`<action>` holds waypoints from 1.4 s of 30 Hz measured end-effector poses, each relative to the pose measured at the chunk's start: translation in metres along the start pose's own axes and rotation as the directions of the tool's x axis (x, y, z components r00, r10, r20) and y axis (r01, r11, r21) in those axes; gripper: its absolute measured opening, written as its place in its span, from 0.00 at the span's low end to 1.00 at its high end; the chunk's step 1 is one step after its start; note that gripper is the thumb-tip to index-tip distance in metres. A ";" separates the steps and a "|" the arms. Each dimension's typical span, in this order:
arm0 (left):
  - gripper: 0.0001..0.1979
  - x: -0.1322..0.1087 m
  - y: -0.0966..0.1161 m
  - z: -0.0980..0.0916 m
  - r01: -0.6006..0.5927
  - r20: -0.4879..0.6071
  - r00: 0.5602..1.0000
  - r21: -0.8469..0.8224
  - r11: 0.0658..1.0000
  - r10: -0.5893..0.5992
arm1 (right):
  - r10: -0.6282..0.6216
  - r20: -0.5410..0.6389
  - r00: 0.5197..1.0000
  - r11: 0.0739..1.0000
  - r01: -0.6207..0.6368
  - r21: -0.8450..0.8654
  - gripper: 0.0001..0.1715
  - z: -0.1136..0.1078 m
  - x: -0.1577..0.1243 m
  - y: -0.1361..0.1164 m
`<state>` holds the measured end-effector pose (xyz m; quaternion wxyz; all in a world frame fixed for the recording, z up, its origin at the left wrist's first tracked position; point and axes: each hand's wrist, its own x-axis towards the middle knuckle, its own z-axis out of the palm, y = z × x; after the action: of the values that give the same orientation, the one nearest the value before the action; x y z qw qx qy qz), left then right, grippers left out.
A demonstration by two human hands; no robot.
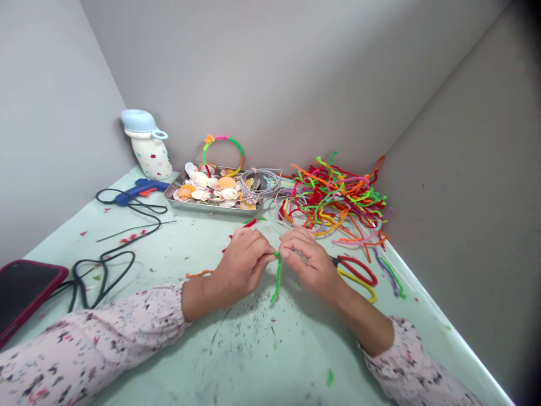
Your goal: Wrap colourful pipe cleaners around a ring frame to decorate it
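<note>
1. Your tabletop (236,361) is pale mint green, speckled with dark marks and fuzz scraps; plain grey walls (296,73) close it in at the back and sides.
2. At your left you have one phone (27,296) in a dark red case, one blue glue gun (137,192), a looping black cord (76,273), and one white bottle (152,155) with a blue lid, near the back corner.
3. At the back sits one metal tray (211,208) of seashells (227,182), too heaped to count; one multicoloured fuzzy ring (239,146) stands up there, and one grey wire coil (270,193) lies over the tray's right end.
4. Right of that is a tangled heap of pipe cleaners (333,197), beyond counting. You have one pair of scissors (374,277) beside your right forearm, partly hidden.
5. Your left hand (243,262) and right hand (308,259) meet above the table's middle, forearms angled inward, fingers bent. Both pinch the upper part of one green pipe cleaner (278,282), thumbs and fingertips closed on it; its tail hangs down between your hands.
</note>
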<state>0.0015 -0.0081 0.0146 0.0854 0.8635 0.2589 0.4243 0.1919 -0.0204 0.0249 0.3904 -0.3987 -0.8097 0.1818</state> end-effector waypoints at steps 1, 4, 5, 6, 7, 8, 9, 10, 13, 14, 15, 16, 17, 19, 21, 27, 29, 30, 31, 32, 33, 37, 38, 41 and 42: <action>0.05 0.000 0.000 0.000 0.000 0.001 1.000 -0.001 1.000 0.000 | 0.005 0.004 1.000 1.000 -0.005 0.013 0.11 0.000 0.000 0.000; 0.05 -0.001 -0.001 0.001 -0.005 -0.002 1.000 -0.002 1.000 0.005 | 0.025 0.011 1.000 0.998 -0.026 0.050 0.13 0.001 0.000 -0.002; 0.05 -0.001 -0.001 0.001 -0.005 -0.001 1.000 -0.001 1.000 0.005 | 0.033 0.010 0.999 0.998 -0.034 0.062 0.14 0.001 0.000 -0.002; 0.05 -0.001 -0.001 0.001 -0.005 0.000 1.000 -0.001 1.000 0.005 | 0.041 0.009 0.999 0.996 -0.041 0.073 0.14 0.002 0.000 -0.002; 0.05 -0.001 -0.001 0.001 -0.005 0.001 1.000 -0.002 1.000 0.005 | 0.049 0.011 0.999 0.995 -0.049 0.084 0.14 0.002 0.000 -0.001; 0.05 -0.002 -0.001 0.001 -0.002 0.004 1.000 -0.004 1.000 0.002 | 0.057 0.016 0.998 0.994 -0.058 0.097 0.15 0.003 0.000 -0.001; 0.05 -0.002 -0.002 0.001 0.000 0.008 1.000 -0.007 1.000 0.000 | 0.066 0.023 0.998 0.992 -0.069 0.110 0.15 0.003 -0.001 -0.001; 0.04 -0.002 -0.002 0.001 0.000 0.010 1.000 -0.010 1.000 0.000 | 0.077 0.033 0.997 0.989 -0.080 0.123 0.15 0.004 -0.001 -0.001; 0.05 -0.003 -0.002 0.001 0.006 0.013 1.000 -0.015 1.000 -0.006 | 0.107 0.055 0.993 0.981 -0.115 0.158 0.15 0.005 -0.002 0.000; 0.05 -0.003 -0.002 0.002 0.010 0.014 1.000 -0.017 1.000 -0.009 | 0.115 0.061 0.992 0.979 -0.123 0.165 0.15 0.005 -0.002 0.001; 0.05 -0.003 -0.002 0.002 0.014 0.016 1.000 -0.019 1.000 -0.013 | 0.120 0.062 0.991 0.977 -0.128 0.168 0.15 0.006 -0.002 0.001; 0.05 -0.003 -0.003 0.002 0.019 0.023 1.000 -0.021 1.000 -0.019 | 0.123 0.058 0.991 0.977 -0.131 0.167 0.14 0.006 -0.002 0.002; 0.05 -0.003 -0.003 0.003 0.027 0.031 0.999 -0.024 0.999 -0.026 | 0.123 0.050 0.991 0.979 -0.130 0.160 0.14 0.006 -0.003 0.002; 0.05 -0.004 -0.004 0.004 0.047 0.047 0.998 -0.028 0.998 -0.046 | 0.113 0.018 0.993 0.985 -0.114 0.132 0.12 0.007 -0.003 0.003; 0.05 -0.004 -0.005 0.004 0.075 0.059 0.996 -0.033 0.997 -0.073 | 0.096 -0.019 0.995 0.991 -0.093 0.100 0.11 0.008 -0.003 0.004; 0.06 -0.003 -0.005 0.002 0.145 0.081 0.987 -0.062 0.987 -0.140 | 0.091 -0.043 0.995 0.992 -0.087 0.092 0.12 0.009 -0.004 0.010; 0.06 -0.003 -0.005 0.001 0.162 0.100 0.983 -0.074 0.984 -0.154 | 0.091 -0.038 0.995 0.993 -0.087 0.084 0.12 0.011 -0.004 0.010; 0.06 -0.003 -0.005 0.001 0.167 0.109 0.981 -0.077 0.983 -0.158 | 0.090 -0.034 0.995 0.993 -0.087 0.078 0.12 0.012 -0.005 0.010; 0.06 -0.003 -0.004 0.001 0.169 0.117 0.980 -0.077 0.983 -0.160 | 0.087 -0.029 0.996 0.994 -0.085 0.070 0.12 0.012 -0.005 0.010; 0.06 -0.003 -0.004 0.001 0.168 0.126 0.979 -0.074 0.983 -0.158 | 0.084 -0.028 0.996 0.995 -0.083 0.061 0.12 0.013 -0.005 0.009; 0.07 -0.003 -0.004 0.001 0.166 0.135 0.979 -0.068 0.984 -0.156 | 0.081 -0.032 0.996 0.995 -0.080 0.052 0.12 0.013 -0.005 0.008; 0.09 -0.002 -0.004 0.001 0.195 0.127 0.974 -0.053 0.979 -0.187 | 0.053 -0.095 0.994 0.999 -0.053 0.009 0.05 0.012 -0.006 0.007; 0.10 -0.001 -0.004 0.001 0.212 0.117 0.972 -0.057 0.976 -0.204 | 0.032 -0.114 0.993 0.999 -0.034 -0.010 0.04 0.012 -0.007 0.008; 0.10 0.001 -0.005 0.000 0.255 0.099 0.964 -0.081 0.963 -0.247 | -0.065 -0.146 0.987 0.994 0.051 -0.093 0.10 0.012 -0.008 0.010; 0.10 0.001 -0.005 0.000 0.264 0.101 0.962 -0.090 0.960 -0.255 | -0.101 -0.148 0.984 0.989 0.083 -0.123 0.11 0.012 -0.008 0.012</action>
<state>0.0004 -0.0031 0.0136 0.1958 0.8346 0.3437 0.3833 0.1911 -0.0194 0.0061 0.4359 -0.3956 -0.8040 0.0848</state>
